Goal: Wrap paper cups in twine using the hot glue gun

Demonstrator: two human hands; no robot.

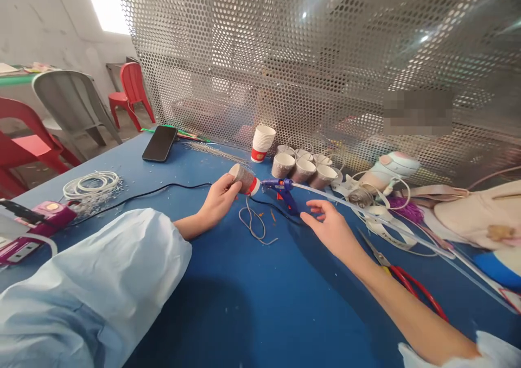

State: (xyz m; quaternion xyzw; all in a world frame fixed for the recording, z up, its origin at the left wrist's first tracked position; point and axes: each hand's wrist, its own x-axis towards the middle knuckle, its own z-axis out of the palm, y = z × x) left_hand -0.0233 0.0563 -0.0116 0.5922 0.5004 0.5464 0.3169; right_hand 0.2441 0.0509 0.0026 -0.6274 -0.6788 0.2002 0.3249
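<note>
Tilted on its side, a paper cup [245, 180] partly wrapped in grey cord is gripped by my left hand [218, 198]. Its red and white uncovered end points right, close to the nozzle of a blue glue gun [286, 191]. The gun stands on the table with a long clear glue stick [345, 198] running out of its back. My right hand [324, 224] hovers just right of the gun's handle, fingers apart and holding nothing. A loose grey cord [254, 228] hangs from the cup and curls on the table below it.
Behind are a stack of paper cups [262, 143] and several cord-wrapped cups [304, 170]. Red-handled scissors [411, 286] lie by my right forearm. At left are a phone [160, 143], coiled white cord [91, 184] and a purple power strip [40, 229]. A perforated metal screen [260, 58] borders the table.
</note>
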